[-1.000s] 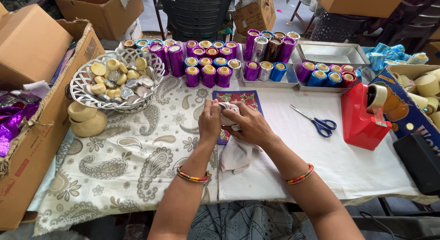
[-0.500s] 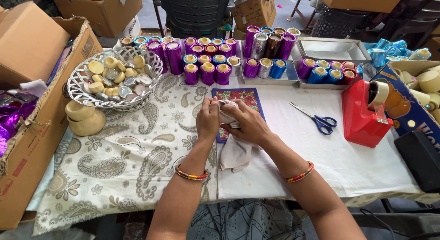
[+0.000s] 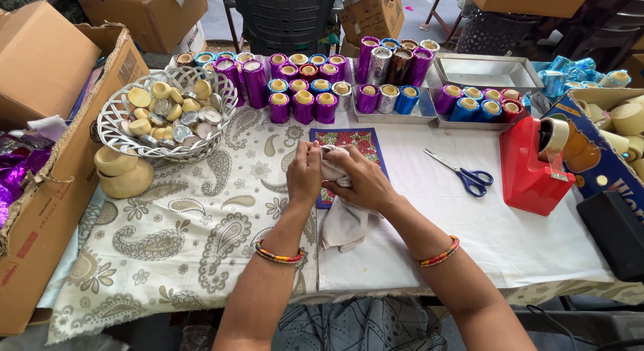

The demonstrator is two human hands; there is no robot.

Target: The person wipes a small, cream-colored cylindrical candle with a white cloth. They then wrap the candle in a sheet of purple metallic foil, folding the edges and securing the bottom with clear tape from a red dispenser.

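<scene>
Near the table's front edge, a white cloth (image 3: pixel 343 220) hangs down from both hands, its long axis running from the fingers toward the person, the loose end lying on the white table cover (image 3: pixel 537 237). The left hand (image 3: pixel 304 172) pinches the cloth's upper edge; the right hand (image 3: pixel 362 180) is closed around its bunched top. Whatever is wrapped inside is hidden by the fingers and fabric. Under the hands lies a floral mat with a blue border (image 3: pixel 355 144), partly covered. Farther right sit blue-handled scissors (image 3: pixel 466 177), blades pointing up-left, and a red tape dispenser (image 3: pixel 530 166). At far left stands a white basket of small candles (image 3: pixel 168 113); beyond, rows of foil-wrapped candles (image 3: pixel 302 99).
</scene>
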